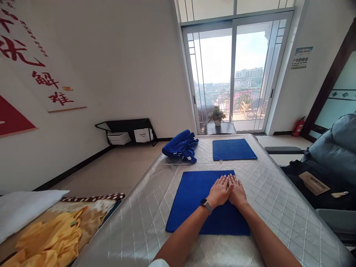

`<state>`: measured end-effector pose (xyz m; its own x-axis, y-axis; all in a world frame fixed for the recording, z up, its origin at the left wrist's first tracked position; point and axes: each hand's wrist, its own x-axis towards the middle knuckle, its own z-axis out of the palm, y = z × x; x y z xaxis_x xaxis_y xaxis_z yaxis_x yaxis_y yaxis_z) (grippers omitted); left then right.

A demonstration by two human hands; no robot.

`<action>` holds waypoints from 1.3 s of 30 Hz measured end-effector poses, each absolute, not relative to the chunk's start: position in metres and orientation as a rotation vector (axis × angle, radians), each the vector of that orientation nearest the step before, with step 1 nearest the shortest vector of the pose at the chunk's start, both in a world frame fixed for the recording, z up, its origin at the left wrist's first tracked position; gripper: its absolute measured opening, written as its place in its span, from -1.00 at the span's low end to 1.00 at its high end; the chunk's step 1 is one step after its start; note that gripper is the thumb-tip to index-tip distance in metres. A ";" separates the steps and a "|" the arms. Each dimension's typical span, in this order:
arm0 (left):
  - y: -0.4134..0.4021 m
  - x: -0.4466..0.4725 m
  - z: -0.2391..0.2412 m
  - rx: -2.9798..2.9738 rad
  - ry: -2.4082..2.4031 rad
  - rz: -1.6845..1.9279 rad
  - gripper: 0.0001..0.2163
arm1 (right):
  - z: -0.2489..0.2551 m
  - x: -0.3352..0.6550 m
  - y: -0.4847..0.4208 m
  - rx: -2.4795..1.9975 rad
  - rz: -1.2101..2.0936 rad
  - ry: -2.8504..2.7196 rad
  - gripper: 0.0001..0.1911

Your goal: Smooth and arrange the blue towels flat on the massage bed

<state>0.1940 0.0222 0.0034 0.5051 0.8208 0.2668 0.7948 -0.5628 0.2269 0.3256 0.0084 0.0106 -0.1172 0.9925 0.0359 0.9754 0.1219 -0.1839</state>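
Observation:
A blue towel lies folded flat on the quilted silver bed cover in front of me. My left hand, with a watch on its wrist, rests palm down on the towel with fingers stretched out. My right hand lies flat beside it, the two hands touching. Farther up the bed lies a second folded blue towel, and to its left a crumpled heap of blue towels.
A sliding glass door with a potted plant on a small table stands beyond the bed. A grey massage chair is at right, a fire extinguisher by the wall. A pillow and yellow-patterned blanket lie at left.

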 end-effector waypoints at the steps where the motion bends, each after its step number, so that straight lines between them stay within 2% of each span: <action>1: 0.021 0.199 0.001 2.661 1.419 0.548 -0.38 | 0.010 0.326 0.008 -1.978 0.167 -2.249 -0.34; 5: 0.021 0.182 -0.001 2.643 1.496 0.527 -0.38 | 0.012 0.324 0.009 -1.992 0.169 -2.216 -0.33; 18: 0.023 0.023 0.001 2.382 2.088 0.379 -0.27 | 0.018 0.321 0.009 -2.024 0.195 -2.170 -0.28; 39: 0.022 0.014 -0.002 2.372 2.119 0.441 -0.23 | 0.014 0.319 0.010 -2.057 0.150 -2.211 -0.29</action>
<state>0.0139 0.0222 -0.0022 0.0925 0.9643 0.2482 0.9832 -0.1278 0.1302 0.3187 0.0101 0.0144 -0.0706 0.9973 0.0188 0.9856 0.0727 -0.1526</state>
